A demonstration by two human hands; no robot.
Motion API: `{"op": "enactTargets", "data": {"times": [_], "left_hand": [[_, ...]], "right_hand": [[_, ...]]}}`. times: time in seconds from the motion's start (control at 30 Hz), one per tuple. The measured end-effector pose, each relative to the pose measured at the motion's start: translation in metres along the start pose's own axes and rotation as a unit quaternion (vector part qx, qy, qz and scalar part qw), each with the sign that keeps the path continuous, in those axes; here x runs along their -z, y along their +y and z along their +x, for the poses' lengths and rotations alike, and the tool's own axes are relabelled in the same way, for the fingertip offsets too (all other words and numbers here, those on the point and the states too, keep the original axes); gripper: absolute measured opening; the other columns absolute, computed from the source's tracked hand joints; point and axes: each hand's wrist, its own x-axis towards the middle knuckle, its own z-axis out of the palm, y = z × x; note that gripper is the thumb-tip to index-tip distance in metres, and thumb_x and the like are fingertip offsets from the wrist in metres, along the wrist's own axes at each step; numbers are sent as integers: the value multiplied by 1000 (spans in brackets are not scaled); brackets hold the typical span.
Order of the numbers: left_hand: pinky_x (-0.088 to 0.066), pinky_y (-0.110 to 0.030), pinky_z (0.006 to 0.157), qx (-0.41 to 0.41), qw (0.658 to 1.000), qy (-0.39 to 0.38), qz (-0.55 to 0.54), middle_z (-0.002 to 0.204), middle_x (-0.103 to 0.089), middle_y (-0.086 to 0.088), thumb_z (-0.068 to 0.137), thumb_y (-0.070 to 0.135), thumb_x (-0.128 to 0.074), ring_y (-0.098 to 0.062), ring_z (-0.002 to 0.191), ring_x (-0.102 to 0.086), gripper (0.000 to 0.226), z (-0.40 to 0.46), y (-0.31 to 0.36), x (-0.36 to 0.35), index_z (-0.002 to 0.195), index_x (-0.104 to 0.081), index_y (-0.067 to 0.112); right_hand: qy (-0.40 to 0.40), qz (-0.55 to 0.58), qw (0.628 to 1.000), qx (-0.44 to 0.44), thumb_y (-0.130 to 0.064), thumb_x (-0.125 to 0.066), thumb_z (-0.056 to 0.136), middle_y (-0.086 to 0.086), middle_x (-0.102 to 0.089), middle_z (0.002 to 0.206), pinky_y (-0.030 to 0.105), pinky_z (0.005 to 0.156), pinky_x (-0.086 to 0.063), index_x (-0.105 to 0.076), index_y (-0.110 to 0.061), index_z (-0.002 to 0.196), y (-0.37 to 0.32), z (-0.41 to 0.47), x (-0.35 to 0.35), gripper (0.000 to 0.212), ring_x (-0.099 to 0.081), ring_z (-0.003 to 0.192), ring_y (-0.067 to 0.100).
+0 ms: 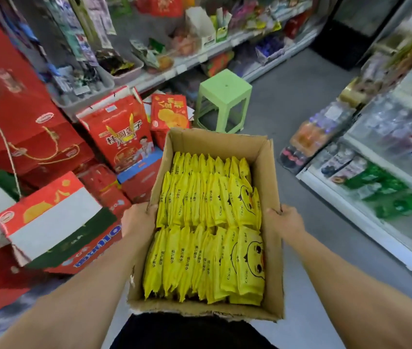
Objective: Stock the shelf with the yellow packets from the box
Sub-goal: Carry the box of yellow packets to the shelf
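An open cardboard box [267, 157] is held up in front of me, above the grey floor. It is packed with three rows of several yellow packets [207, 227] standing on edge, each printed with a chick face. My left hand [138, 219] grips the box's left wall, thumb over the rim. My right hand [284, 219] grips the right wall the same way. A shelf [366, 217] with green and other packets runs along the right side.
Red gift boxes [119, 132] are stacked on the floor at left. A green plastic stool [223, 96] stands in the aisle ahead. Shelves with goods [200, 56] line the far left wall. Bottled drink packs [313, 137] sit on the floor at right.
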Motion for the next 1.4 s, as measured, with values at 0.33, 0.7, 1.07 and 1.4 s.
{"op": "enactTargets", "data": {"times": [0.33, 0.7, 1.07, 1.4], "left_hand": [[-37, -35, 61, -77, 996, -31, 18, 66, -57, -7, 96, 37, -52, -33, 71, -55, 43, 225, 146, -30, 66, -57, 7], [-32, -34, 60, -141, 989, -24, 47, 77, -66, -18, 96, 32, -54, -36, 76, -61, 32, 421, 311, -46, 76, -66, 9], [-40, -36, 63, -78, 996, -8, 30, 77, -68, -17, 95, 31, -56, -35, 78, -64, 31, 555, 425, -99, 73, -65, 11], [-40, -37, 60, -105, 992, -45, 52, 79, -68, -21, 92, 29, -59, -37, 78, -63, 29, 707, 503, -130, 77, -67, 6]], "right_hand": [[48, 49, 997, -38, -27, -59, 88, 4, -59, 66, 35, 66, -48, -52, -21, 63, -117, 178, 43, 26, -57, 69, 25], [74, 87, 993, -40, -27, -60, 87, 7, -70, 84, 40, 76, -55, -69, -18, 90, -226, 374, 79, 13, -66, 83, 28], [26, 72, 996, -42, -38, -57, 79, 1, -73, 78, 46, 77, -59, -70, -23, 95, -293, 578, 119, 24, -70, 77, 24], [48, 69, 993, -86, -32, -58, 91, 9, -71, 91, 43, 84, -55, -68, -21, 110, -355, 696, 113, 24, -66, 87, 31]]}}
